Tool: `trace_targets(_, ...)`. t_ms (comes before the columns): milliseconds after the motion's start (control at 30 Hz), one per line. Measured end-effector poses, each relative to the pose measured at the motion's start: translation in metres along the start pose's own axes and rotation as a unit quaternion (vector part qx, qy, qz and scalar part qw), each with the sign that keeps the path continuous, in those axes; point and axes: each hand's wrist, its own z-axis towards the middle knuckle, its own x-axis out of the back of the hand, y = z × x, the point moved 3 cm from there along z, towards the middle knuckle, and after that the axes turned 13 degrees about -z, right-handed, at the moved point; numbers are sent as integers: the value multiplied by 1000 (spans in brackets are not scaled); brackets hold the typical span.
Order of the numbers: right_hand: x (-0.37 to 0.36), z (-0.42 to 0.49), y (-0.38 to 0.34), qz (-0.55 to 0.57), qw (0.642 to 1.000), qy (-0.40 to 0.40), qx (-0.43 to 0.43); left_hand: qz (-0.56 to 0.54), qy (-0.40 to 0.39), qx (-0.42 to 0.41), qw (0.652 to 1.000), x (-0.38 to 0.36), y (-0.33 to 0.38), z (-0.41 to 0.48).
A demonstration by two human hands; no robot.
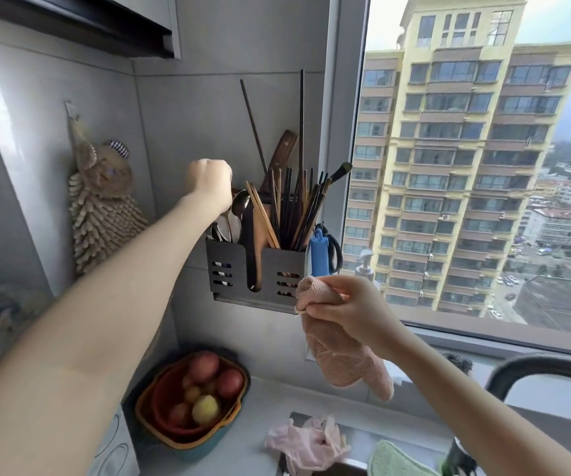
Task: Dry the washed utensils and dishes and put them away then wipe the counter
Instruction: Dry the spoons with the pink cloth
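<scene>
A dark metal utensil holder hangs on the grey wall, packed with chopsticks, spoons and wooden tools. My left hand is raised to its left compartment with fingers curled, over the spoon handles; what the fingers hold is hidden behind the hand. My right hand grips a pink drying cloth just below the holder's right corner, the cloth hanging down.
A bowl of potatoes stands on the counter at lower left. Pink gloves and a green cloth lie by the sink. A black tap arches at right. A plush hand towel hangs on the left wall.
</scene>
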Motion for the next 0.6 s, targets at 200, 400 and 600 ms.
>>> trace_targets(200, 8, -23, 7, 2, 1000, 16, -3, 12, 19, 20, 1000, -6, -5, -6)
trace_targets(400, 38, -67, 21, 34, 999, 32, -23, -126, 56, -23, 990, 11, 18, -55)
trace_targets(600, 81, -154, 59, 42, 992, 76, -91, -263, -13, -175, 949, -9, 110, -173)
